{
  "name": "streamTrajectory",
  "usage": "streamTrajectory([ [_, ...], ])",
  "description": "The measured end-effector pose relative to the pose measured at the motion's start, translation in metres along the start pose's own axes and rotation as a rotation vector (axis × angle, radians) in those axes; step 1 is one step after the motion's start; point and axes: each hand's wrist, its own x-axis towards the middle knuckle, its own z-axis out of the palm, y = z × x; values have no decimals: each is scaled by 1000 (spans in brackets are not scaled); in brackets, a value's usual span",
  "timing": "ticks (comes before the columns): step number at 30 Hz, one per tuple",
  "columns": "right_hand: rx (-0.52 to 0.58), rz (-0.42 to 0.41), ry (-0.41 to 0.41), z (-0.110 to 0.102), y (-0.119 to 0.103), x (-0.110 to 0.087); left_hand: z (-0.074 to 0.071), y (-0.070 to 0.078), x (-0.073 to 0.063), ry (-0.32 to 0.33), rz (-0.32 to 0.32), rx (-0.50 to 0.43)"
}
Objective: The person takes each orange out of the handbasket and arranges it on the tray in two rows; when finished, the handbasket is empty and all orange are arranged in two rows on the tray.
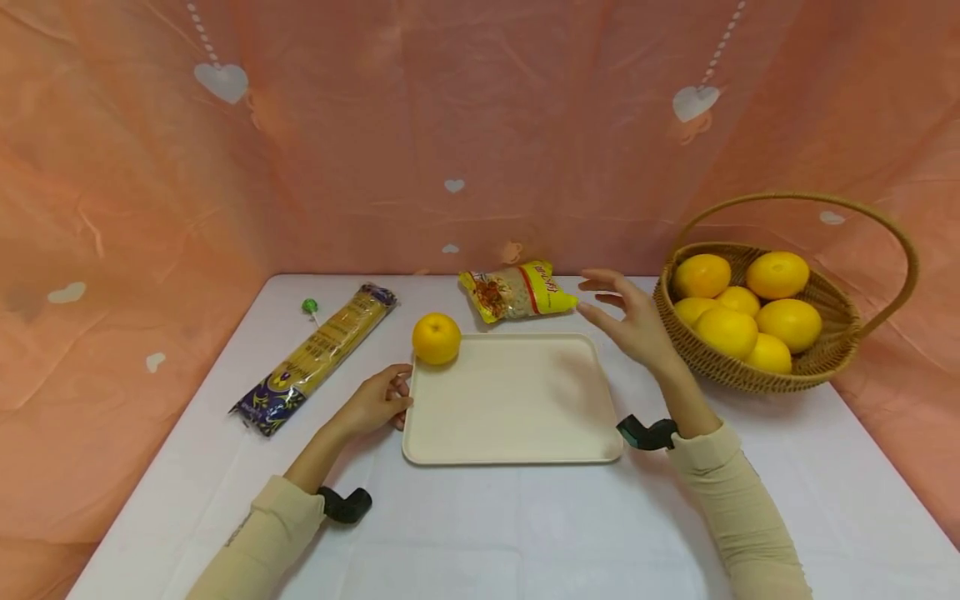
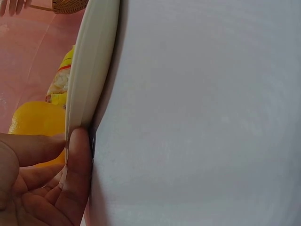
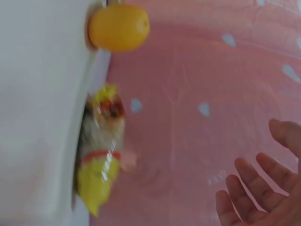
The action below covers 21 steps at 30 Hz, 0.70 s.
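My left hand [image 1: 375, 404] pinches the left rim of a cream tray [image 1: 517, 417] between thumb and fingers. In the left wrist view the tray's side [image 2: 91, 66] shows, with the thumb on one face and a finger on the other. An orange [image 1: 437, 339] sits on the tray's back left corner. Above the table, between the tray and a wicker basket [image 1: 843, 367], my right hand [image 1: 633, 325] is raised with fingers spread, holding nothing. Its fingertips are near the right end of a yellow plastic food bag [image 1: 517, 292], which lies behind the tray.
Several oranges [image 1: 726, 332] fill the basket, whose tall handle [image 1: 795, 197] arches up at the right. Left of the tray lies a long pack of spaghetti [image 1: 318, 354], with a green lollipop [image 1: 310, 307] beside it. A pink curtain [image 1: 465, 133] hangs behind the white table.
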Motion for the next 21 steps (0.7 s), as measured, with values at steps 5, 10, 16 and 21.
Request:
streamTrajectory([
  [5,-62,48,61,-33,19,-4,-1,0,0,1,-2,19],
  [10,-106,116,110,-64,29,-5,-1,-1,-1,-7,-2,3],
  [16,-128,182,130,-99,32,-3,-1,1,-2,-9,1,-12],
  [21,-212,291,66,-129,34,-4,-1,1,-1,-12,-7,-11],
])
